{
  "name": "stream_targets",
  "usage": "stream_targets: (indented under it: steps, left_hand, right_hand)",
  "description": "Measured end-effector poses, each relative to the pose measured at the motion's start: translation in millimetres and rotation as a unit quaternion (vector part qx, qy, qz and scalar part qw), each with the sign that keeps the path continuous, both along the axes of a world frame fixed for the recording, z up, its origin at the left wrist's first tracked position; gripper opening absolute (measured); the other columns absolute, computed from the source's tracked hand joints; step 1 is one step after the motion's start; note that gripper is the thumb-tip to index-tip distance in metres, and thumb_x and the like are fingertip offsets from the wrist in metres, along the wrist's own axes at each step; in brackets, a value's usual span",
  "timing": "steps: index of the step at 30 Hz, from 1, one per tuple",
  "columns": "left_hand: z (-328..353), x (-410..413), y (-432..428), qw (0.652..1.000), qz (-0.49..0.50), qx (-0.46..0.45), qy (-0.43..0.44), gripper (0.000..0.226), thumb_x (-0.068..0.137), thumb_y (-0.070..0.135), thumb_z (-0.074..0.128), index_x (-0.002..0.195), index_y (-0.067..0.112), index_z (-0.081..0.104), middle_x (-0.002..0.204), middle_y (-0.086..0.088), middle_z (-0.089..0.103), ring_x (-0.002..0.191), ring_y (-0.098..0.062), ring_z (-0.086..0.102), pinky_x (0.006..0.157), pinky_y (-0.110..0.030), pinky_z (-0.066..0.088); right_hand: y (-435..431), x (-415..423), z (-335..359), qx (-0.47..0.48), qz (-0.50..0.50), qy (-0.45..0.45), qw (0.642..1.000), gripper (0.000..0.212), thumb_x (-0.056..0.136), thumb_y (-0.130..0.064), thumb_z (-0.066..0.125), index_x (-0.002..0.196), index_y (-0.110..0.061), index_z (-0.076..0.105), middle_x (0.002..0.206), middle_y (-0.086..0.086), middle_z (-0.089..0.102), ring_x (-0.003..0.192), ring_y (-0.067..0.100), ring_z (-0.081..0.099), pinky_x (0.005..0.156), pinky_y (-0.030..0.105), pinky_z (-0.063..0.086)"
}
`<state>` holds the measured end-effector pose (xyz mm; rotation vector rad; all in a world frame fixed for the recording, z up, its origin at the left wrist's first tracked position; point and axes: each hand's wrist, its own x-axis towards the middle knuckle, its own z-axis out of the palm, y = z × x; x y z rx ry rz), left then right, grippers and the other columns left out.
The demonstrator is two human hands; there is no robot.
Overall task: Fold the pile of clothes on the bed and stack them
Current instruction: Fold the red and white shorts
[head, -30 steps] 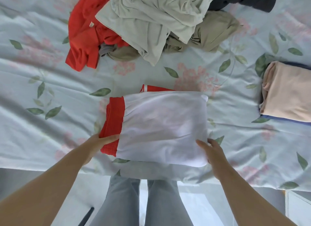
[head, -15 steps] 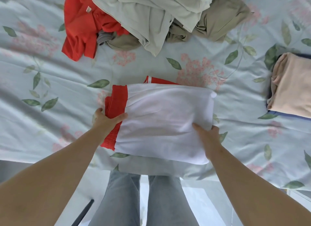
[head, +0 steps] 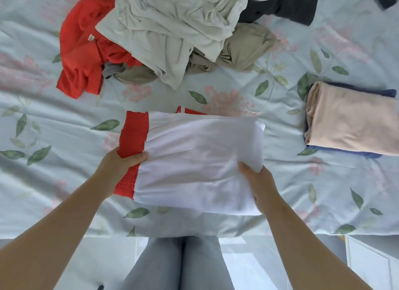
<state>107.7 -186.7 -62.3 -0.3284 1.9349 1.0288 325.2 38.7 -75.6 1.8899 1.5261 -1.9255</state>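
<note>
A folded white garment (head: 194, 160) with a red waistband lies near the front edge of the bed. My left hand (head: 118, 166) grips its red band at the left end, thumb on top. My right hand (head: 257, 181) grips its right front corner, fingers pinching the white cloth. At the back sits the unfolded pile: a red shirt (head: 82, 52), a pale green garment (head: 172, 30), a khaki garment (head: 244, 47) and a dark garment (head: 287, 4). On the right rests a folded stack (head: 354, 125), peach on top of blue.
The bed is covered with a pale blue floral sheet (head: 64, 121). Its front edge runs just before my legs in grey trousers (head: 181, 266). A white floor shows below, with a white cabinet (head: 371, 261) at lower right.
Both hands moved from the garment's front edge onto it and closed on its two ends. The view shifted slightly.
</note>
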Motion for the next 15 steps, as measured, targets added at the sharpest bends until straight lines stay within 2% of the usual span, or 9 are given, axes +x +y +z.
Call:
stream_targets:
  steps: [4,7,10,13,15]
  left_hand:
    - [25,4,37,0.998,-0.026,0.053,-0.003,0.034,0.06,0.024,0.084,0.089,0.02,0.067,0.068,0.002,0.071,0.071,-0.025,0.066,0.072,-0.035,0.05]
    - [39,14,72,0.996,-0.046,0.077,0.004,0.029,0.065,0.021,0.083,0.089,0.021,0.067,0.082,-0.005,0.072,0.078,-0.028,0.067,0.078,-0.037,0.052]
    - [50,30,111,0.993,-0.065,0.097,0.006,0.018,0.075,0.016,0.077,0.088,0.02,0.065,0.084,-0.005,0.07,0.076,-0.025,0.066,0.069,-0.031,0.051]
    - [53,54,151,0.991,-0.087,0.102,0.001,0.018,0.076,0.017,0.076,0.089,0.021,0.065,0.084,-0.003,0.07,0.074,-0.021,0.066,0.064,-0.028,0.05]
    - [49,76,177,0.99,-0.104,0.093,-0.007,0.019,0.075,0.02,0.077,0.09,0.022,0.065,0.086,-0.003,0.07,0.077,-0.022,0.067,0.066,-0.029,0.051]
  right_hand:
    - [21,18,33,0.045,-0.029,0.008,0.999,0.008,0.086,-0.027,0.067,0.089,-0.022,0.061,0.091,-0.003,0.068,0.087,0.019,0.063,0.083,0.034,0.049]
    - [40,38,52,0.076,-0.06,-0.001,0.995,0.009,0.086,-0.028,0.067,0.09,-0.024,0.06,0.091,-0.004,0.066,0.086,0.018,0.062,0.08,0.033,0.05]
    - [64,62,63,0.085,-0.083,-0.008,0.993,0.01,0.085,-0.028,0.068,0.092,-0.023,0.062,0.095,-0.001,0.068,0.093,0.025,0.065,0.09,0.04,0.051]
    - [93,92,69,0.091,-0.107,-0.016,0.99,0.013,0.085,-0.026,0.068,0.095,-0.02,0.063,0.094,0.0,0.069,0.092,0.026,0.064,0.091,0.041,0.05]
    - [115,117,66,0.087,-0.118,-0.027,0.989,0.013,0.085,-0.026,0.069,0.094,-0.02,0.063,0.094,0.001,0.067,0.09,0.026,0.063,0.092,0.042,0.05]
